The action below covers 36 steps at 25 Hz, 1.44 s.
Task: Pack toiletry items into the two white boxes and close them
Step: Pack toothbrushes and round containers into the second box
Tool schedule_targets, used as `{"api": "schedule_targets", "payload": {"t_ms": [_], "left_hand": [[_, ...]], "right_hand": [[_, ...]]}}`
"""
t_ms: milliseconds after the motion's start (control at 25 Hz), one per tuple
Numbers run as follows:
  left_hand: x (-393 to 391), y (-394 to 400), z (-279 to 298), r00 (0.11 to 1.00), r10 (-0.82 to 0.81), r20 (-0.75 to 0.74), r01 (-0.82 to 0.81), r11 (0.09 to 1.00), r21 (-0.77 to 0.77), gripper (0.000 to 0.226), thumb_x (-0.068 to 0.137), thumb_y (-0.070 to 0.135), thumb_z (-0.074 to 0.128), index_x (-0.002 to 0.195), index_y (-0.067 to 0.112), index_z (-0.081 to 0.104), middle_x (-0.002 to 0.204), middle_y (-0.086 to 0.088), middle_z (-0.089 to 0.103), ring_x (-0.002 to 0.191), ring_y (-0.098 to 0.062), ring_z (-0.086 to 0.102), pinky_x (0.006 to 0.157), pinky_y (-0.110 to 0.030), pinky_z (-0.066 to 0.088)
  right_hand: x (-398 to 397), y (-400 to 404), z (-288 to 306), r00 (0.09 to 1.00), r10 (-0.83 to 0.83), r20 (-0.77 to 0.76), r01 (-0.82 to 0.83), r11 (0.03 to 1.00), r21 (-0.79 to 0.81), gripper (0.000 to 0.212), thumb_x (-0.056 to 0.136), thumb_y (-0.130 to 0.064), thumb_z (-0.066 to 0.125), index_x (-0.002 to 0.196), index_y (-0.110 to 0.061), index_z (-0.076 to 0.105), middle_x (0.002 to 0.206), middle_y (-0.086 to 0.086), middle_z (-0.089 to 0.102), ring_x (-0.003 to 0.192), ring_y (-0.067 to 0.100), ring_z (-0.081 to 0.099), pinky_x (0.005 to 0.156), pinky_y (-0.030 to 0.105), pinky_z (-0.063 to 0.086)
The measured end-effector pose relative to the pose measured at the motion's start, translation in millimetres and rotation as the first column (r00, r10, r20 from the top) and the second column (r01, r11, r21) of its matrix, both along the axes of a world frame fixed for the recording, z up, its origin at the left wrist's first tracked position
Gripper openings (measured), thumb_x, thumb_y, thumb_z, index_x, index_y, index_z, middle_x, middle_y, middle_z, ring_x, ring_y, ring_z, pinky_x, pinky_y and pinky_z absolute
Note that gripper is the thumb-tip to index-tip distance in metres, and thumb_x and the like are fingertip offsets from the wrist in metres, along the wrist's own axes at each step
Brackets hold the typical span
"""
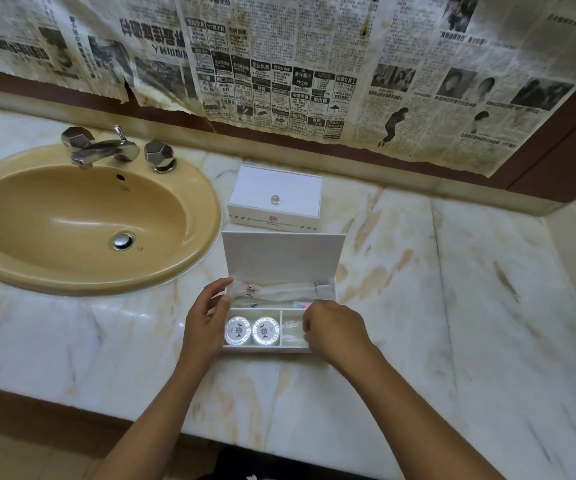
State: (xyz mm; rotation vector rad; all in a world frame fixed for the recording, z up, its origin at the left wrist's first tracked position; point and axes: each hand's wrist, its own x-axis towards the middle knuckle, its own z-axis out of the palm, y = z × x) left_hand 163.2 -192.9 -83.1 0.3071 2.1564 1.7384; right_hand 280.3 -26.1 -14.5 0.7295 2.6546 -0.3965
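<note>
On the marble tabletop (418, 271), the left hand (207, 323) steadies the open box (281, 348), fingers loosely spread; the right hand (335, 332), curled, tucks a packet in, its grip hidden.

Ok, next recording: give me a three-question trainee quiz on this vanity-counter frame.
1. True or false: the smaller white box with a clear knob is closed.
2. How many round white wrapped soaps lie in the open white compartment box's front-left compartment?
3. Which hand touches the long clear-wrapped packet in the rear compartment: (a) left hand, (b) right hand?

Key: 1 true; 2 two; 3 (a), its fingertips rest on the packet's left end, while the right hand is at the front-right compartment.
</note>
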Motion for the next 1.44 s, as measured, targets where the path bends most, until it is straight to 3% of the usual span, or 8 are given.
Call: {"api": "schedule_targets", "payload": {"t_ms": [160, 320, 480, 600, 800, 1000, 1160, 1440], "left_hand": [[2.1, 0.6, 3.7, 1.0, 0.011, -0.001, -0.011, 1.0, -0.002, 0.031, 0.098, 0.008, 0.052, 0.112, 0.033, 0.063, 0.118, 0.009, 0.064, 0.096, 0.009, 0.059, 0.078, -0.003, 0.041], [3.5, 2.9, 5.3, 1.0, 0.016, -0.003, -0.016, 1.0, 0.0, 0.029, 0.099, 0.008, 0.052, 0.111, 0.032, 0.063, 0.116, 0.012, 0.063, 0.096, 0.014, 0.057, 0.078, -0.001, 0.04], [4.1, 3.8, 4.7, 1.0, 0.022, -0.018, -0.022, 1.0, -0.009, 0.028, 0.099, 0.005, 0.051, 0.115, 0.025, 0.063, 0.118, 0.006, 0.063, 0.096, 0.016, 0.056, 0.078, -0.001, 0.04], [3.4, 3.6, 3.1, 0.999, 0.022, -0.026, -0.023, 1.0, -0.021, 0.028, 0.099, 0.005, 0.05, 0.117, 0.022, 0.062, 0.121, 0.002, 0.063, 0.097, 0.016, 0.057, 0.078, -0.001, 0.04], [3.9, 3.3, 3.2, 0.999, 0.027, -0.032, -0.028, 0.999, -0.031, 0.028, 0.099, 0.006, 0.05, 0.116, 0.023, 0.062, 0.122, 0.0, 0.062, 0.097, 0.016, 0.057, 0.079, -0.001, 0.041], [4.0, 3.0, 3.6, 0.999, 0.025, -0.034, -0.026, 0.999, -0.035, 0.028, 0.099, 0.006, 0.05, 0.116, 0.024, 0.062, 0.121, 0.0, 0.062, 0.096, 0.015, 0.057, 0.078, -0.001, 0.041], [4.3, 3.2, 4.9, 0.999, 0.025, -0.039, -0.026, 0.999, -0.033, 0.028, 0.099, 0.005, 0.05, 0.116, 0.023, 0.062, 0.119, 0.001, 0.062, 0.096, 0.018, 0.056, 0.078, 0.0, 0.04], [2.4, 1.5, 3.0, 1.0, 0.022, -0.012, -0.023, 0.999, -0.031, 0.028, 0.099, 0.008, 0.051, 0.117, 0.026, 0.063, 0.119, 0.004, 0.062, 0.097, 0.016, 0.056, 0.081, -0.001, 0.04]], "right_hand": [[0.5, -5.5, -6.0, 0.999, 0.035, 0.029, -0.034, 0.998, -0.047, 0.026, 0.084, -0.004, 0.053, 0.097, -0.016, 0.071, 0.096, 0.005, 0.066, 0.074, 0.024, 0.053, 0.067, 0.025, 0.039], [6.8, 13.3, 14.8, 0.982, -0.081, -0.173, 0.066, 0.994, -0.091, 0.021, 0.091, -0.022, 0.053, 0.1, -0.027, 0.071, 0.1, 0.0, 0.068, 0.091, 0.023, 0.063, 0.073, 0.027, 0.045], [21.5, 50.9, 19.1, 0.917, -0.263, -0.301, 0.246, 0.965, -0.093, 0.02, 0.092, -0.024, 0.054, 0.102, -0.026, 0.071, 0.103, -0.001, 0.071, 0.091, 0.022, 0.065, 0.078, 0.03, 0.051], [35.9, 69.9, 1.8, 0.919, -0.328, -0.219, 0.31, 0.944, -0.11, 0.024, 0.092, -0.019, 0.057, 0.113, -0.023, 0.068, 0.115, 0.0, 0.067, 0.101, 0.019, 0.063, 0.087, 0.03, 0.05], [51.4, 65.5, -24.8, 0.96, -0.281, 0.015, 0.28, 0.949, -0.144, 0.039, 0.085, -0.009, 0.057, 0.12, -0.026, 0.064, 0.123, -0.002, 0.06, 0.111, 0.018, 0.058, 0.091, 0.028, 0.047], [50.7, 62.6, -33.1, 0.958, -0.285, 0.03, 0.287, 0.951, -0.117, 0.032, 0.081, -0.005, 0.053, 0.099, -0.024, 0.071, 0.105, -0.001, 0.068, 0.093, 0.019, 0.062, 0.077, 0.026, 0.05], [48.5, 65.1, -25.4, 0.956, -0.294, 0.001, 0.292, 0.949, -0.119, 0.021, 0.084, -0.006, 0.051, 0.086, -0.023, 0.063, 0.095, 0.0, 0.065, 0.082, 0.019, 0.059, 0.066, 0.024, 0.041], [33.8, 64.1, 18.9, 0.917, -0.321, -0.238, 0.301, 0.947, -0.117, 0.01, 0.088, -0.014, 0.06, 0.083, -0.021, 0.064, 0.085, -0.001, 0.067, 0.075, 0.019, 0.061, 0.067, 0.029, 0.051]]}}
